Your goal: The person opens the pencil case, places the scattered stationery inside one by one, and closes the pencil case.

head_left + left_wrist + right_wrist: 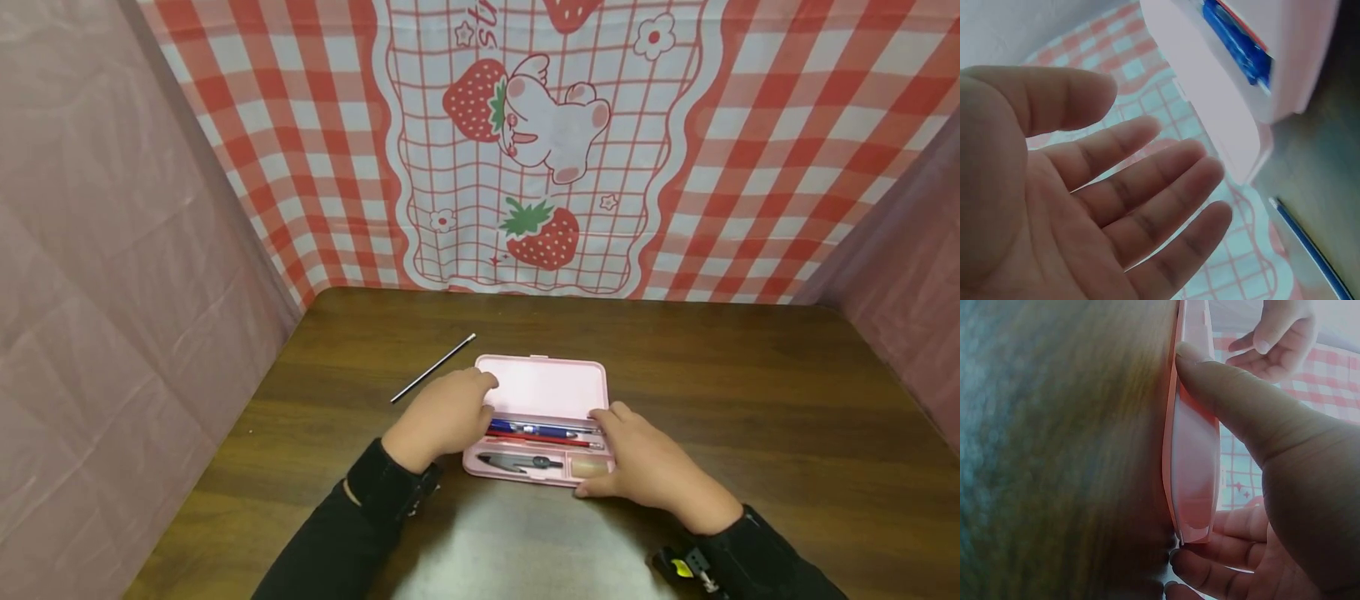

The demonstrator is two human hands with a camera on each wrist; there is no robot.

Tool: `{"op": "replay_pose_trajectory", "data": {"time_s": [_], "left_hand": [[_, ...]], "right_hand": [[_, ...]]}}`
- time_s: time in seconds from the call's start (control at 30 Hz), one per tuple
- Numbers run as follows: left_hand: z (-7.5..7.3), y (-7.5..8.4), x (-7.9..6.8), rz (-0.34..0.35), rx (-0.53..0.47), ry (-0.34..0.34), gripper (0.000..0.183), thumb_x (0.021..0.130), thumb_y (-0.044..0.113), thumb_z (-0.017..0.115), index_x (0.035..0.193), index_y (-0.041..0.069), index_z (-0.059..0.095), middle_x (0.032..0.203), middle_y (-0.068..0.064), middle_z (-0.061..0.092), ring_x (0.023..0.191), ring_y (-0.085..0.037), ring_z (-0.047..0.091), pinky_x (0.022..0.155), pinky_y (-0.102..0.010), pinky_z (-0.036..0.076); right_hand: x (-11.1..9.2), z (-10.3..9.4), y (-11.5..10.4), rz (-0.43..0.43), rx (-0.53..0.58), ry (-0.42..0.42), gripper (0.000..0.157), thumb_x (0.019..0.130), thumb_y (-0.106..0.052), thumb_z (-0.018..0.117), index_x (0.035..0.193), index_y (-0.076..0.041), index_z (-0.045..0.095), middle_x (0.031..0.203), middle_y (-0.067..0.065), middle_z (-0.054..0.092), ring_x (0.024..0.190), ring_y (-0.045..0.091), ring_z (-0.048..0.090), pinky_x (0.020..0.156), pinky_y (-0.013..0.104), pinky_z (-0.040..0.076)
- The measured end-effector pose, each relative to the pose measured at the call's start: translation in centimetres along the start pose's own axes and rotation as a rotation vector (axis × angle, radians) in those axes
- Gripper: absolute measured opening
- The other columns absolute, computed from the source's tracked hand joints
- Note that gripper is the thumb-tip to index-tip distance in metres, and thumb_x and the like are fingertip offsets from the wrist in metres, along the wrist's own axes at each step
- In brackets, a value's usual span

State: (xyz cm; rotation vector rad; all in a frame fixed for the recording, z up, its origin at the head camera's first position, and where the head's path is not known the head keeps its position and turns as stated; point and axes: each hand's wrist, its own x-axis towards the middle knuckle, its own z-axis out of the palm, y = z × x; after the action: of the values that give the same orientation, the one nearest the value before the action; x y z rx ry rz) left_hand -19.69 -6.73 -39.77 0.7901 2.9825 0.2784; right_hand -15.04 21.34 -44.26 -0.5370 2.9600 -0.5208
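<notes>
A pink pencil case [543, 387] lies on the table with its lid laid back. Inside are blue pens [555, 431], a red pencil [543, 438], a dark drawing compass [534, 462] and a beige block [588, 468] that looks like an eraser. My right hand [645, 462] grips the case's right end, thumb at the front edge and fingers along the side. Over the left side of the case hovers my left hand [446, 412]; the left wrist view shows its fingers [1147, 187] spread and holding nothing. A thin dark pencil [433, 368] lies beyond it, apart from the case.
The brown wooden table [750, 400] runs back to a red-and-white checked cloth [315, 125] with strawberry prints. Pink curtains [112, 292] hang at both sides.
</notes>
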Motion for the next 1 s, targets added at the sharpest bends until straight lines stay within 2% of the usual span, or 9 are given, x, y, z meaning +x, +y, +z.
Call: {"op": "replay_pose_trajectory", "data": {"time_s": [0.2, 0.3, 0.5, 0.6, 0.7, 0.87, 1.0], "left_hand": [[0.1, -1.5, 0.6, -0.043, 0.009, 0.07, 0.038, 0.092, 0.025, 0.059, 0.126, 0.009, 0.061, 0.117, -0.007, 0.064, 0.11, -0.022, 0.059, 0.095, -0.041, 0.048], [-0.1, -2.3, 1.2, -0.043, 0.039, 0.089, 0.037, 0.09, 0.026, 0.061, 0.122, 0.008, 0.062, 0.113, -0.008, 0.065, 0.106, -0.024, 0.061, 0.091, -0.043, 0.05], [-0.1, -4.3, 2.7, -0.052, 0.161, 0.055, 0.034, 0.089, 0.031, 0.064, 0.115, 0.009, 0.062, 0.101, -0.006, 0.063, 0.091, -0.024, 0.062, 0.078, -0.043, 0.053], [0.3, -6.0, 3.0, -0.062, 0.213, 0.036, 0.037, 0.089, 0.033, 0.065, 0.116, 0.008, 0.06, 0.1, -0.006, 0.061, 0.091, -0.024, 0.061, 0.078, -0.042, 0.053], [0.7, -7.7, 3.5, -0.041, 0.232, 0.037, 0.036, 0.089, 0.032, 0.065, 0.114, 0.007, 0.058, 0.099, -0.006, 0.06, 0.092, -0.025, 0.061, 0.078, -0.043, 0.053], [1.4, -10.4, 4.0, -0.066, 0.154, 0.031, 0.036, 0.089, 0.033, 0.067, 0.113, 0.007, 0.058, 0.101, -0.006, 0.06, 0.095, -0.025, 0.06, 0.083, -0.043, 0.051], [1.6, -11.7, 4.0, -0.124, 0.046, -0.018, 0.036, 0.089, 0.036, 0.068, 0.11, 0.008, 0.059, 0.097, -0.005, 0.06, 0.091, -0.022, 0.058, 0.083, -0.042, 0.05]], "right_hand": [[0.1, 0.0, 0.0, -0.009, 0.008, -0.008, 0.112, 0.055, -0.077, 0.076, 0.136, -0.004, 0.049, 0.114, 0.006, 0.052, 0.095, 0.017, 0.052, 0.081, 0.041, 0.049], [0.2, 0.0, 0.0, -0.01, 0.007, -0.012, 0.113, 0.055, -0.079, 0.074, 0.136, -0.004, 0.048, 0.114, 0.006, 0.052, 0.094, 0.017, 0.051, 0.081, 0.041, 0.049], [-0.1, 0.1, 0.1, -0.006, -0.011, 0.008, 0.111, 0.055, -0.078, 0.075, 0.134, -0.004, 0.05, 0.112, 0.006, 0.052, 0.095, 0.017, 0.052, 0.081, 0.041, 0.049], [-0.1, 0.2, 0.1, -0.014, -0.007, 0.012, 0.111, 0.055, -0.077, 0.076, 0.134, -0.004, 0.05, 0.112, 0.006, 0.052, 0.095, 0.017, 0.052, 0.081, 0.041, 0.049], [-0.1, 0.2, 0.1, -0.009, -0.001, 0.008, 0.112, 0.055, -0.077, 0.076, 0.135, -0.003, 0.05, 0.111, 0.006, 0.052, 0.094, 0.017, 0.052, 0.081, 0.04, 0.049], [0.0, 0.0, 0.1, 0.011, 0.004, -0.012, 0.113, 0.055, -0.078, 0.075, 0.135, -0.004, 0.049, 0.113, 0.007, 0.052, 0.094, 0.017, 0.052, 0.082, 0.041, 0.049], [0.1, -0.1, 0.1, 0.018, 0.012, -0.026, 0.113, 0.055, -0.078, 0.075, 0.136, -0.004, 0.049, 0.115, 0.008, 0.052, 0.095, 0.018, 0.052, 0.083, 0.042, 0.049]]}}
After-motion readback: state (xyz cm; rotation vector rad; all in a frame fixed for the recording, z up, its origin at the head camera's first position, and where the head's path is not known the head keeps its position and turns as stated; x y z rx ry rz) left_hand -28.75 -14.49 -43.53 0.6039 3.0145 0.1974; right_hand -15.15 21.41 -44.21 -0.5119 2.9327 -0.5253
